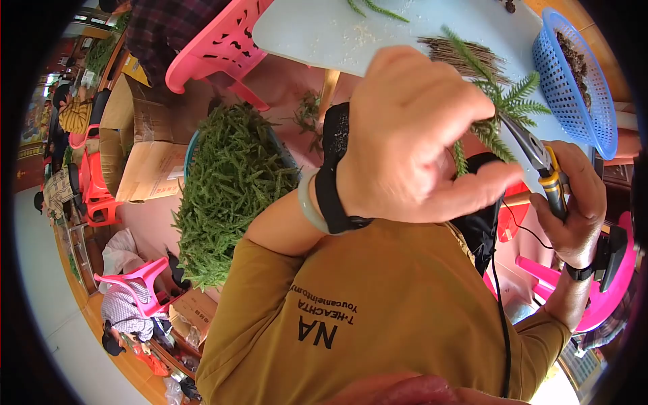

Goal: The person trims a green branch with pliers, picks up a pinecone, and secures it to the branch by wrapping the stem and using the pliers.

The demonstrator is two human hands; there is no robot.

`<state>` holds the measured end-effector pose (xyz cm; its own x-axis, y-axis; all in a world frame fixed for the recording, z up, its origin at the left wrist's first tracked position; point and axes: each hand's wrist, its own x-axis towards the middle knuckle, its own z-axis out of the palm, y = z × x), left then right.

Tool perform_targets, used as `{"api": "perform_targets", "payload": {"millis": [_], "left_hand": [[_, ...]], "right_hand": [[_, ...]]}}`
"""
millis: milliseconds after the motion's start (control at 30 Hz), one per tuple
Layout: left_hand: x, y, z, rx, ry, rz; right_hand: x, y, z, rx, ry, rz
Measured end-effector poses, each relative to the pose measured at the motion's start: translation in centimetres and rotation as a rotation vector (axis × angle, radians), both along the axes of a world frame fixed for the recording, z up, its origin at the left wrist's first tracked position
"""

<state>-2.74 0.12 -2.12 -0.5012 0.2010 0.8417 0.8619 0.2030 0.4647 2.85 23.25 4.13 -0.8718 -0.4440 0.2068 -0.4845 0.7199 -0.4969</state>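
green needle-leaved sprig (516, 101) between a bare left hand and a pair of pliers

the left hand (405, 135) has its fingers curled, the index fingertip at the sprig's near side and the thumb apart from it; whether it truly pinches the stem cannot be told. the right hand (577, 212) grasps yellow-and-black-handled metal pliers (538, 158), their nose reaching into the sprig's leafy middle. any bite there is hidden among the needles.

the step in hand appears to be working the sprig with the pliers; the next move seems to call for a steady stem and a controlled squeeze.

the sprig shows against a pale blue tabletop (310, 34). beyond the left hand lies a bundle of thin brown sticks (466, 57), and to the right stands a blue plastic lattice basket (552, 88) of dark brown clumps (572, 64). left of the wearer's ochre shirt (405, 290), a heap of green sprigs (229, 182) fills a blue tub (190, 155). near it are an open cardboard box (158, 169) and a pink plastic chair (196, 57); farther left, another person (128, 307) sits.
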Motion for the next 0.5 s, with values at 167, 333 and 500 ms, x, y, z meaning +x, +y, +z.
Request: {"api": "perform_targets", "payload": {"millis": [167, 333, 500], "left_hand": [[0.7, -0.5, 1.8, 0.602, -0.893, -0.584], [-2.0, 0.7, -0.7, 0.336, -0.513, -0.755], [-1.9, 0.0, -0.9, 0.207, -0.420, -0.798]], "right_hand": [[-0.3, 0.2, 0.0, 0.005, 0.063, 0.078], [-0.7, -0.1, -0.5, -0.028, 0.124, 0.149], [-0.9, 0.2, -0.9, -0.112, 0.132, 0.174]]}}
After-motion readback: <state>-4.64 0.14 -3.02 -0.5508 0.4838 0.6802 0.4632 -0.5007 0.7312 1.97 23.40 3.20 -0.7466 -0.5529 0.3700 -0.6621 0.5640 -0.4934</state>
